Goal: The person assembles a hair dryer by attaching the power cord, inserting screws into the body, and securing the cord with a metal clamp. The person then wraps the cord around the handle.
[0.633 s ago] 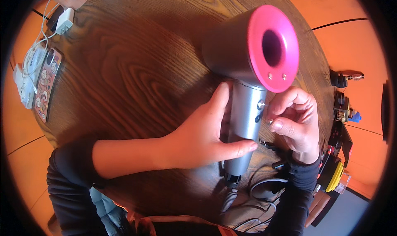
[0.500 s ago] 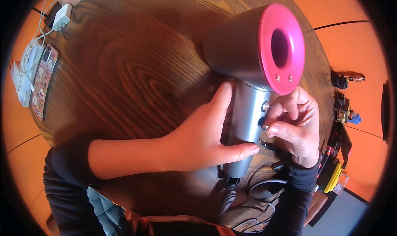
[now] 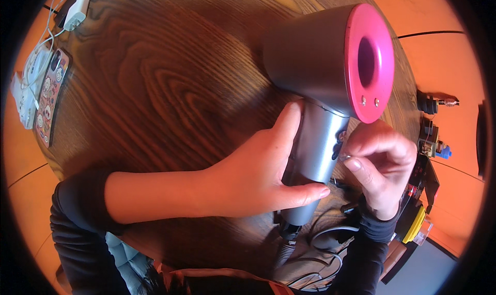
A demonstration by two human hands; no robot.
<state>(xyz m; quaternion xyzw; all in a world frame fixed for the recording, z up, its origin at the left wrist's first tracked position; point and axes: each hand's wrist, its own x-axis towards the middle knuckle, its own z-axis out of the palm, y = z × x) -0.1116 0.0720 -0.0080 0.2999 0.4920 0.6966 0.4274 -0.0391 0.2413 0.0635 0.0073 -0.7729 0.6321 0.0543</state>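
The left hand [image 3: 253, 176] grasps the grey handle of a pink-rimmed hair dryer [image 3: 330, 83] above a dark round wooden table [image 3: 155, 78]. The right hand [image 3: 380, 166], fingers curled, pinches at the handle's buttons. Orange floor [image 3: 439, 16] surrounds the table.

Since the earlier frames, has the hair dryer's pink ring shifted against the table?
Yes. The hair dryer has risen toward the camera and shifted slightly right: its pink ring now hides more of the wooden table near the far right edge. Camera motion may add to this.
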